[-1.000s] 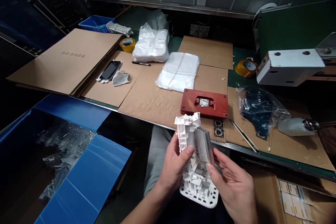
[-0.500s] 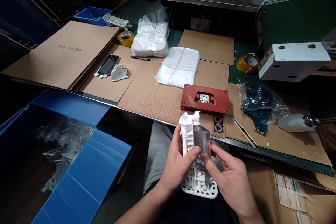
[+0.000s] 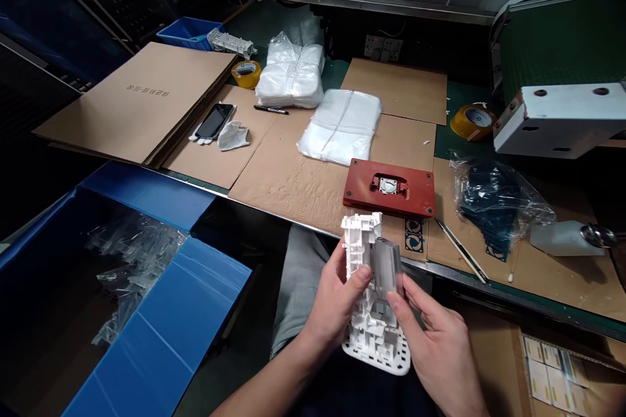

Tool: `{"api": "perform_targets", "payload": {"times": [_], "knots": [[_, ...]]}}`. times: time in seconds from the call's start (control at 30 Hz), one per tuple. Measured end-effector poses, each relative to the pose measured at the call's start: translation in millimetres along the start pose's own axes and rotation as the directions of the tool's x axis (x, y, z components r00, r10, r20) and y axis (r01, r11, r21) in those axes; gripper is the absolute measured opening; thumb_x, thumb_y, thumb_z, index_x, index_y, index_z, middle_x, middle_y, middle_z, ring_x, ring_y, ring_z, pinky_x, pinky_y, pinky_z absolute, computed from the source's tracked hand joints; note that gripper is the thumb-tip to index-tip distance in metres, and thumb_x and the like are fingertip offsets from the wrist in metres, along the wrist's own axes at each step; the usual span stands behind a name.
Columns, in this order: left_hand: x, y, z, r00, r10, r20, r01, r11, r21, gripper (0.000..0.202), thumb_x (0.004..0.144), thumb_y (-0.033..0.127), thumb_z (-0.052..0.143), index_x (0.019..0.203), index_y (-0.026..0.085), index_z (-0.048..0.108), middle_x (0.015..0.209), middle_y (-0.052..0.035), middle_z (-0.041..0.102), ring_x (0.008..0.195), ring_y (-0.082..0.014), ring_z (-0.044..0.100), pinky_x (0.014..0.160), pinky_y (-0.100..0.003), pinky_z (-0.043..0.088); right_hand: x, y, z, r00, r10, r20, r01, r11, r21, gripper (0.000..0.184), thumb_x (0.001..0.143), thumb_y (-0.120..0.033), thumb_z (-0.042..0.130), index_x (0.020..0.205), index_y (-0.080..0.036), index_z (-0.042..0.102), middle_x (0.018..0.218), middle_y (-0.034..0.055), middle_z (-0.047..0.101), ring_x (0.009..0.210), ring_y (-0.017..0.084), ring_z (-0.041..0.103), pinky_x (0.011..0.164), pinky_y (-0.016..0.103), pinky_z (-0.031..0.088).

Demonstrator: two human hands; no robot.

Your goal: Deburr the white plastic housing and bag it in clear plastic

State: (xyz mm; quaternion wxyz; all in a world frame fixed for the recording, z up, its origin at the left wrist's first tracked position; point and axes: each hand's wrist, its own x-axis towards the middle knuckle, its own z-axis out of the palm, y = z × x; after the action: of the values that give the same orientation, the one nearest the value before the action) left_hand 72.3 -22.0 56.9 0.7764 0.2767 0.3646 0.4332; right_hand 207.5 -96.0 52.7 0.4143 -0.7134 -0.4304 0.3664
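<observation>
Both of my hands hold a white moulded plastic part [image 3: 368, 293] upright above my lap, just in front of the table edge. My left hand [image 3: 337, 303] wraps round its left side with the thumb across the front. My right hand [image 3: 435, 345] grips the right side, its fingers pressed on a grey metal block [image 3: 387, 265] set into the part. The part's perforated base points down.
A red fixture plate [image 3: 390, 187] lies on cardboard just beyond the part. Clear bag stacks [image 3: 343, 125], tape rolls [image 3: 472, 121], a phone [image 3: 214, 121], a pen and a bag of dark labels [image 3: 493, 202] sit on the table. A blue bin [image 3: 161, 319] of bagged parts stands at my left.
The part and both hands stay together in front of me; the part has tilted slightly and my grip has shifted a little. The camera view has drifted a little.
</observation>
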Motion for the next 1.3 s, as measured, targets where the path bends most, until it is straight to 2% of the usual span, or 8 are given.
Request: {"api": "perform_targets", "payload": {"times": [0.17, 0.3, 0.43, 0.53, 0.8, 0.93, 1.1, 1.3], "knots": [[-2.9, 3.7, -7.2, 0.995, -0.081, -0.05, 0.078, 0.995, -0.054, 0.071, 0.086, 0.031, 0.074, 0.147, 0.029, 0.039, 0.142, -0.0087, 0.057, 0.128, -0.0267, 0.056, 0.108, -0.036, 0.043, 2.3, 1.1, 6.0, 0.985, -0.171, -0.014, 0.168, 0.979, -0.117, 0.038, 0.09, -0.04, 0.069, 0.115, -0.013, 0.074, 0.11, 0.0108, 0.076, 0.096, 0.023, 0.076, 0.084, 0.026, 0.063], [-1.1, 8.4, -14.6, 0.989, -0.099, -0.107, 0.091, 0.993, -0.078, 0.091, 0.073, 0.027, 0.085, 0.15, 0.03, 0.035, 0.136, -0.0094, 0.061, 0.121, -0.0293, 0.06, 0.101, -0.038, 0.049, 2.4, -9.1, 15.6, 0.931, -0.364, -0.009, 0.353, 0.909, -0.224, 0.034, 0.092, -0.033, 0.067, 0.123, -0.019, 0.069, 0.12, 0.0099, 0.07, 0.107, 0.022, 0.07, 0.091, 0.03, 0.061], [0.3, 10.9, -14.9, 0.984, -0.064, -0.164, 0.041, 0.989, -0.144, 0.081, 0.074, 0.039, 0.084, 0.143, 0.021, 0.046, 0.121, -0.0142, 0.069, 0.108, -0.0335, 0.067, 0.094, -0.043, 0.053, -5.4, -21.9, 26.1, 0.874, -0.485, 0.014, 0.469, 0.837, -0.28, 0.038, 0.093, -0.022, 0.066, 0.131, -0.019, 0.063, 0.12, 0.0129, 0.061, 0.11, 0.023, 0.064, 0.092, 0.036, 0.059], [-1.5, 15.4, -13.6, 0.987, -0.096, -0.128, 0.065, 0.971, -0.228, 0.08, 0.076, 0.055, 0.079, 0.14, 0.016, 0.05, 0.119, -0.0169, 0.07, 0.114, -0.0379, 0.065, 0.097, -0.048, 0.053, -11.3, -27.5, 28.4, 0.839, -0.544, 0.022, 0.526, 0.8, -0.288, 0.043, 0.092, -0.015, 0.067, 0.134, -0.017, 0.06, 0.12, 0.0145, 0.058, 0.109, 0.024, 0.063, 0.091, 0.038, 0.059], [-3.9, 22.8, -21.5, 0.996, 0.085, 0.004, -0.08, 0.955, -0.287, 0.087, 0.073, 0.049, 0.082, 0.147, 0.027, 0.043, 0.138, -0.0153, 0.061, 0.128, -0.0406, 0.056, 0.103, -0.052, 0.05, -15.6, -33.8, 23.4, 0.812, -0.583, 0.036, 0.565, 0.77, -0.296, 0.05, 0.087, -0.005, 0.069, 0.134, -0.019, 0.062, 0.121, 0.0147, 0.057, 0.106, 0.024, 0.062, 0.088, 0.042, 0.059], [-5.9, 20.9, -17.8, 0.99, 0.078, -0.121, -0.11, 0.952, -0.287, 0.08, 0.077, 0.043, 0.08, 0.147, 0.028, 0.043, 0.123, -0.0111, 0.069, 0.118, -0.0352, 0.064, 0.102, -0.048, 0.051, -14.6, -36.5, 23.2, 0.803, -0.595, 0.031, 0.576, 0.762, -0.296, 0.053, 0.086, -0.002, 0.068, 0.136, -0.019, 0.062, 0.12, 0.0149, 0.059, 0.105, 0.024, 0.062, 0.087, 0.041, 0.058], [-11.7, 22.5, -7.9, 0.955, 0.002, -0.297, -0.082, 0.962, -0.259, 0.07, 0.082, 0.041, 0.076, 0.144, 0.031, 0.046, 0.116, -0.0067, 0.071, 0.103, -0.0252, 0.069, 0.094, -0.039, 0.053, -12.8, -35.0, 18.0, 0.79, -0.601, 0.118, 0.608, 0.746, -0.273, 0.055, 0.086, 0.0, 0.065, 0.137, -0.022, 0.061, 0.122, 0.0159, 0.06, 0.11, 0.027, 0.059, 0.089, 0.046, 0.056], [-13.9, 27.0, -6.8, 0.931, -0.025, -0.364, -0.064, 0.971, -0.23, 0.065, 0.08, 0.037, 0.077, 0.139, 0.03, 0.051, 0.112, -0.0052, 0.071, 0.095, -0.0232, 0.069, 0.085, -0.034, 0.054, -14.6, -31.9, 14.2, 0.804, -0.583, 0.116, 0.593, 0.774, -0.221, 0.055, 0.086, -0.001, 0.066, 0.136, -0.025, 0.061, 0.122, 0.0139, 0.06, 0.109, 0.027, 0.058, 0.088, 0.048, 0.055]]}}
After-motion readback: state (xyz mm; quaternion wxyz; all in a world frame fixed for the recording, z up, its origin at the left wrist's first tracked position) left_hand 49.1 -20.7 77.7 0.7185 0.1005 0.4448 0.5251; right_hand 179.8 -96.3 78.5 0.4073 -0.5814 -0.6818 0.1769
